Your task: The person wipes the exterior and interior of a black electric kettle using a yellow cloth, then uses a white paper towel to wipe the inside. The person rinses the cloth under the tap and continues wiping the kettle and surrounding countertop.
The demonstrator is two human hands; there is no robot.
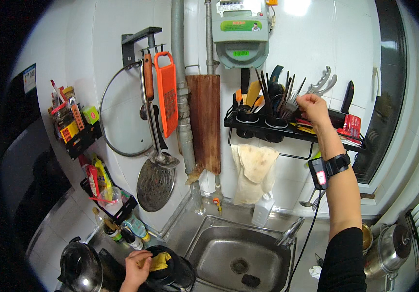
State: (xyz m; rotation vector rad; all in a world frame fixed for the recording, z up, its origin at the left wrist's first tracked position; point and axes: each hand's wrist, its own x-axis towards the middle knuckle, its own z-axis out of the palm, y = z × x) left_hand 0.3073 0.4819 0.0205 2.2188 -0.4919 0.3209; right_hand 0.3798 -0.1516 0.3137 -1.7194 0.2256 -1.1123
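My right hand [313,107] is raised at the black wall rack [297,135], its fingers bent beside the forks and chopsticks [286,95] that stand in a black cup. Whether the fingertips hold a fork or only come close to it, I cannot tell. Low in the picture, my left hand [136,268] is at the rim of a black round container [173,270], next to a yellow cloth-like piece [160,261] lying in its opening. My fingers there seem to touch the yellow piece, but the grip is unclear.
A steel sink [216,252] with a faucet [291,231] and a dark scrubber [250,280] lies below. Left stand bottles [133,239] and a lidded pot [80,266]. A grater [166,95], ladle [165,160] and cutting board [204,124] hang on the wall. A cable runs from my right wrist.
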